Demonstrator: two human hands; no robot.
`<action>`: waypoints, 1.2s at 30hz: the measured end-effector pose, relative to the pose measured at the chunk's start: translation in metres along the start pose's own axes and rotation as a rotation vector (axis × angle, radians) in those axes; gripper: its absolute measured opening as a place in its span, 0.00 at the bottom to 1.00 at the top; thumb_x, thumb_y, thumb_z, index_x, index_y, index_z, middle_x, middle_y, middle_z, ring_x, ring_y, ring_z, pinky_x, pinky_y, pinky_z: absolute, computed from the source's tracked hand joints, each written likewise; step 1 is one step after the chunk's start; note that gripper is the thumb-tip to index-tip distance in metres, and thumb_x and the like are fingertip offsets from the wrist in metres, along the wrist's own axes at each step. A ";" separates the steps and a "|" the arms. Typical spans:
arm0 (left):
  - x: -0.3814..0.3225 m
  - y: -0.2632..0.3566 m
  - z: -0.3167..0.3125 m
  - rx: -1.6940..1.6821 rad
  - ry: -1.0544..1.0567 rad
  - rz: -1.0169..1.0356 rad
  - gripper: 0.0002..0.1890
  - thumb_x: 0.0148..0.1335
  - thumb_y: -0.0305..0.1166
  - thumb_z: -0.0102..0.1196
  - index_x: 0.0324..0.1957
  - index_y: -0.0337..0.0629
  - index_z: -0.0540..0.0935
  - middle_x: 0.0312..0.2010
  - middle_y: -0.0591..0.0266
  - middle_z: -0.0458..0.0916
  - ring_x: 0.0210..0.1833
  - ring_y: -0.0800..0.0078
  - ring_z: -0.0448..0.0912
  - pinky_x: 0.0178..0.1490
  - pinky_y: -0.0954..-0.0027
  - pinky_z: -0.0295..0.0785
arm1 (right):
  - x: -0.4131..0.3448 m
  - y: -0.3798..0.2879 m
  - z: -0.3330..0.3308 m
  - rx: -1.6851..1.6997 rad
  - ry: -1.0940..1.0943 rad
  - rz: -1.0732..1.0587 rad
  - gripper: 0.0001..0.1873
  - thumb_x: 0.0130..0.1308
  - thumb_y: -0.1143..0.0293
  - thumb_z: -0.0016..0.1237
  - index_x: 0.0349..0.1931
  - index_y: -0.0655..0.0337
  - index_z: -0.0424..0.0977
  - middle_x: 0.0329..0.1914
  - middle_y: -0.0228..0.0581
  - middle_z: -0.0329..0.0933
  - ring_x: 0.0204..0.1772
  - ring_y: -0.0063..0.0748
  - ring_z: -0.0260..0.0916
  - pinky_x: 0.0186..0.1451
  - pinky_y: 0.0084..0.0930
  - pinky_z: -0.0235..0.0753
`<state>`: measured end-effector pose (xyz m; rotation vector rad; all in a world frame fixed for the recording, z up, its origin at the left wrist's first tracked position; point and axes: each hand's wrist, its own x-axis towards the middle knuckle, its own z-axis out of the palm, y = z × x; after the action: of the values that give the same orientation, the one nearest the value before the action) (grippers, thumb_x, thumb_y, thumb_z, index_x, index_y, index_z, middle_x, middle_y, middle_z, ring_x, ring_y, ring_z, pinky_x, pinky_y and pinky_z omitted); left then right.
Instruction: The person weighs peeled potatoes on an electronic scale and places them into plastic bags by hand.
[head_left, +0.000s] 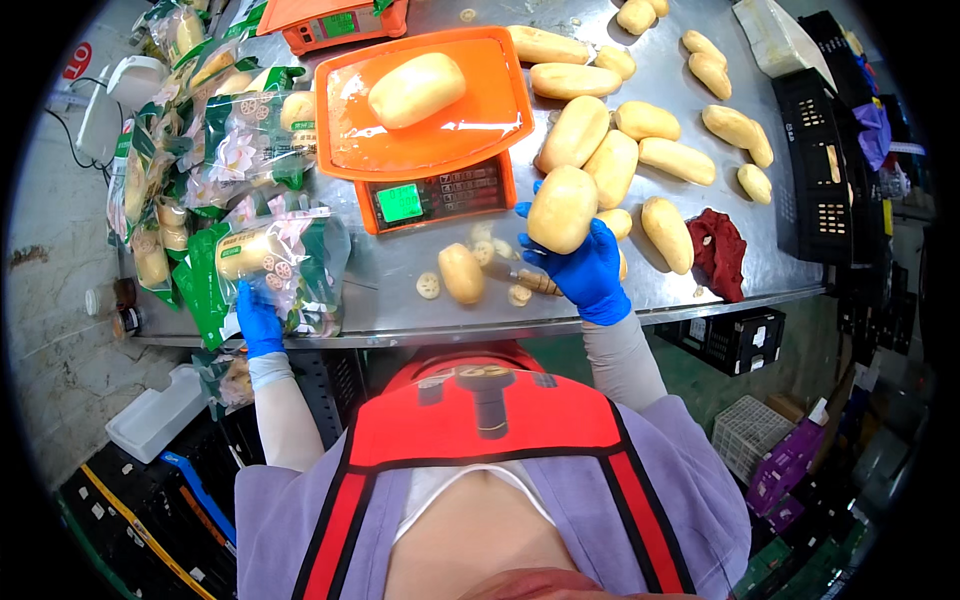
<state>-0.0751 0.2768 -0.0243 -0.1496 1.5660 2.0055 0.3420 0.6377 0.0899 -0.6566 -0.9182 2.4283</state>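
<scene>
My right hand (581, 274), in a blue glove, holds a thick peeled lotus root section (564, 209) over the metal table. My left hand (259, 319), also gloved, touches the lower edge of a printed plastic bag (319, 274) with lotus root inside; whether its fingers grip the bag, I cannot tell. On the orange tray (337, 154) of a digital scale (439, 196) rests another lotus root section (417, 90). A short piece (461, 274) and a cut slice (428, 285) lie between my hands. Beside them is a knife, its handle (536, 282) partly hidden by my right hand.
Filled bags (247, 139) pile up at the left. Several lotus roots (676, 160) spread over the right side of the table (465, 328), near a dark red cloth (718, 253) and a black crate (817, 169). A second orange scale (334, 26) stands at the back.
</scene>
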 end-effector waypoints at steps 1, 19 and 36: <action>0.003 -0.001 -0.006 -0.001 0.022 -0.001 0.17 0.69 0.42 0.49 0.54 0.45 0.76 0.49 0.65 0.78 0.50 0.70 0.76 0.55 0.66 0.70 | 0.002 0.001 0.004 0.075 -0.034 -0.008 0.25 0.68 0.69 0.40 0.64 0.68 0.58 0.63 0.53 0.65 0.63 0.47 0.66 0.61 0.46 0.72; -0.066 0.041 0.024 0.455 0.351 0.364 0.14 0.68 0.43 0.51 0.32 0.44 0.79 0.26 0.69 0.76 0.26 0.82 0.71 0.31 0.79 0.64 | 0.034 0.023 0.039 0.364 -0.194 0.167 0.37 0.67 0.51 0.40 0.70 0.64 0.50 0.69 0.52 0.57 0.66 0.49 0.62 0.66 0.46 0.63; -0.120 -0.085 0.253 1.464 -1.039 0.966 0.36 0.47 0.33 0.65 0.61 0.51 0.70 0.60 0.48 0.69 0.63 0.50 0.67 0.64 0.54 0.63 | 0.016 0.009 -0.018 -0.756 0.153 0.230 0.30 0.63 0.59 0.51 0.61 0.69 0.65 0.52 0.39 0.74 0.51 0.29 0.72 0.50 0.25 0.74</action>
<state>0.1326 0.4754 0.0310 2.0617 1.9197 0.5114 0.3378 0.6498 0.0672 -1.2398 -1.7906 2.1238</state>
